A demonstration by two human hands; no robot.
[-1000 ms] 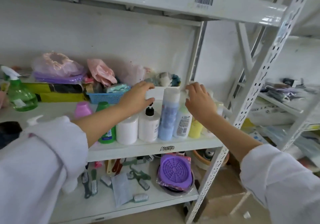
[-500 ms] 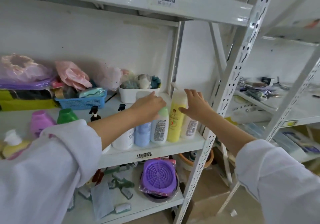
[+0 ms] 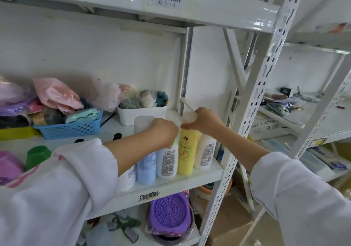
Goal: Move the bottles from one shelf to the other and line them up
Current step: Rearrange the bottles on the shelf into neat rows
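Note:
A row of bottles stands along the front edge of the middle shelf (image 3: pixel 171 184). From the right: a white bottle (image 3: pixel 206 151), a yellow pump bottle (image 3: pixel 187 150), a white labelled bottle (image 3: pixel 167 161), a light blue bottle (image 3: pixel 146 168) and a white bottle (image 3: pixel 127 177) partly hidden by my left arm. My right hand (image 3: pixel 204 121) grips the white cap of the yellow pump bottle. My left hand (image 3: pixel 165 131) closes over the top of the white labelled bottle. Further left, a green bottle (image 3: pixel 37 155) and a purple bottle (image 3: pixel 8 166) show above my sleeve.
A white tub of sponges (image 3: pixel 141 113), a blue basket (image 3: pixel 70 128) and pink bags (image 3: pixel 57 93) fill the back of the shelf. The perforated upright post (image 3: pixel 245 131) stands right of the bottles. A purple round item (image 3: pixel 169 215) lies on the lower shelf. Another rack (image 3: pixel 303 120) stands to the right.
Both hands have shifted right along the row and closed on bottle tops. The right hand went from hovering beside the yellow bottle to gripping its cap. The view moved closer and rightward.

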